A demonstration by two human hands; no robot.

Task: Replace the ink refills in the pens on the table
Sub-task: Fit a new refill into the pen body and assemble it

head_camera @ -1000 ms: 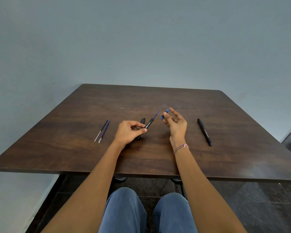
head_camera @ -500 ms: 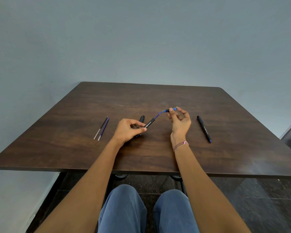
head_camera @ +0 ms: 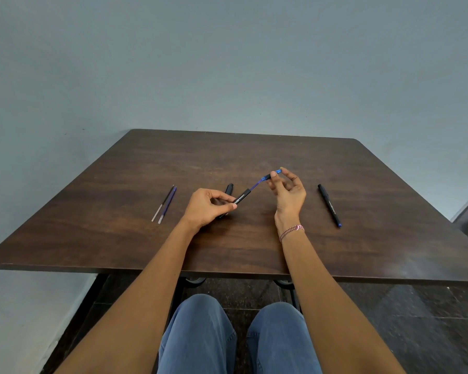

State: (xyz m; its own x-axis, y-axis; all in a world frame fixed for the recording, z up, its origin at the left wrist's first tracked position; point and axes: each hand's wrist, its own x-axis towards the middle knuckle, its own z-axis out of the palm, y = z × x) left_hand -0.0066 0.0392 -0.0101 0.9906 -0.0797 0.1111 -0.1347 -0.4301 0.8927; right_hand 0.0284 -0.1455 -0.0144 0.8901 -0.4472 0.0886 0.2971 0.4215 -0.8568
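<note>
Above the table (head_camera: 254, 152), grips the black barrel (head_camera: 241, 197) in the curled left hand (head_camera: 208, 209), pinches the blue tip (head_camera: 272, 175) between the right hand (head_camera: 288, 195) fingertips, with the refill (head_camera: 256, 186) spanning both; spare refills (head_camera: 165, 203) flat at left, second pen (head_camera: 329, 205) at right

Grey wall (head_camera: 227, 63) (dark floor (head_camera: 416, 319) below)
</note>
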